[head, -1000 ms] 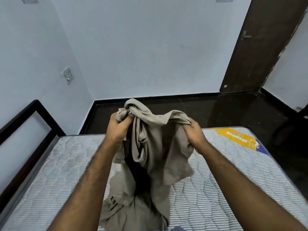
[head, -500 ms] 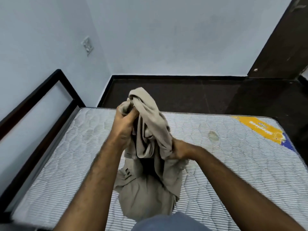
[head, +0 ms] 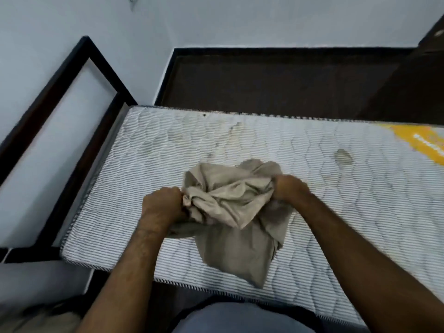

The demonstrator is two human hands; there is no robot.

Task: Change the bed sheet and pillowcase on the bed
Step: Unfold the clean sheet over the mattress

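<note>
The bundled beige sheet [head: 230,207], held up in the air half a second ago, is now down on the mattress [head: 125,212], and both hands have dropped with it. Nearest the camera, the person's grey-clad lap sits at 6 o'clock. Just beyond, the sheet's loose tail spreads flat toward the near mattress edge. The left hand [head: 162,205] clutches a twisted bunch of cloth at the bundle's 9 o'clock side, fingers curled around it. The right hand [head: 289,188] grips the cloth at its 3 o'clock side, fingers buried in the folds. Further out, the bare striped mattress shows stains, with a yellow label [head: 418,140] at 2 o'clock. The dark bed frame [head: 101,58] stands at 10 o'clock against the pale wall [head: 264,20].
</note>
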